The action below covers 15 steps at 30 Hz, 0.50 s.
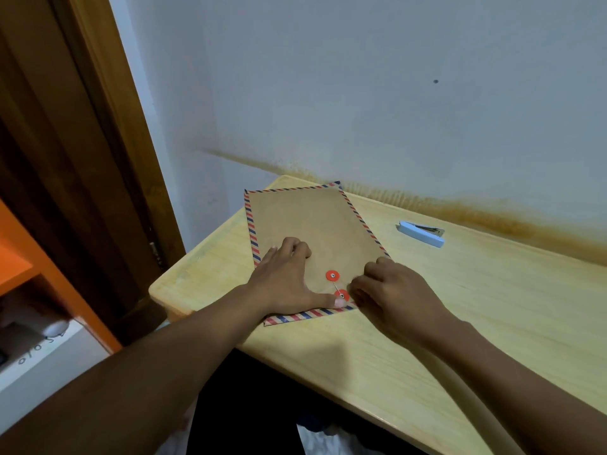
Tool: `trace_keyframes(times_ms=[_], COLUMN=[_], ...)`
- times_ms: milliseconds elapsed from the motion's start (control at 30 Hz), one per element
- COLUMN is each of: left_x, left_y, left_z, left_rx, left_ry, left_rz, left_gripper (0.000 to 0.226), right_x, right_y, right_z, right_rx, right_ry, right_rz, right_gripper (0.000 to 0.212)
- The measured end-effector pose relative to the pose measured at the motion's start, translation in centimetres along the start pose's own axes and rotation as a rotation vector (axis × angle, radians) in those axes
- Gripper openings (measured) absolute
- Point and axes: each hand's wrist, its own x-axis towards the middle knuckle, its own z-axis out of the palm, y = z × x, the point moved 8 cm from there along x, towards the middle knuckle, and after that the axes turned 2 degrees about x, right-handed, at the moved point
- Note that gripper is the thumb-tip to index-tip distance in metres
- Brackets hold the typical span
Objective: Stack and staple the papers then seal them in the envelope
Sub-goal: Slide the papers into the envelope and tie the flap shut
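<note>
A brown envelope (315, 221) with a red-and-blue striped border lies flat on the wooden desk (460, 307), its flap folded down at the near end. Two red button discs (332, 275) sit on it, joined by a thin string. My left hand (285, 280) presses flat on the envelope, thumb tip beside the lower disc. My right hand (387, 290) has its fingers curled at the flap's right side, next to the lower disc; whether it pinches the string is hidden. No loose papers are visible. A light blue stapler (422, 233) lies to the right of the envelope.
The desk stands against a white wall with a brown stain along its base. A wooden door frame (82, 159) and an orange shelf (39, 277) are at the left. The desk's left corner is close to the envelope.
</note>
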Motion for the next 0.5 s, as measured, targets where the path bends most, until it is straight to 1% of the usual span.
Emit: trace_keyframes(times_ms=[67, 200, 267, 367, 500], left_x=[0.1, 0.3, 0.2, 0.1, 0.2], left_y=[-0.1, -0.8, -1.0, -0.9, -1.2], left_z=[0.0, -0.1, -0.3, -0.4, -0.1], left_rx=[-0.001, -0.024, -0.008, 0.028, 0.034], left_ry=[-0.033, -0.169, -0.206, -0.209, -0.187], left_rz=[0.002, 0.022, 0.035, 0.053, 0.064], left_gripper=[0.112, 0.116, 0.116, 0.116, 0.119], right_x=[-0.5, -0.6, -0.5, -0.3, 0.2], right_y=[-0.3, -0.7, -1.0, -1.3, -1.8], right_z=[-0.1, -0.3, -0.2, 0.1, 0.2], right_rx=[-0.007, -0.008, -0.007, 0.029, 0.104], right_ry=[-0.002, -0.034, -0.053, -0.086, -0.153], right_rz=[-0.020, -0.060, -0.074, -0.063, -0.023], right_gripper=[0.012, 0.009, 0.009, 0.017, 0.020])
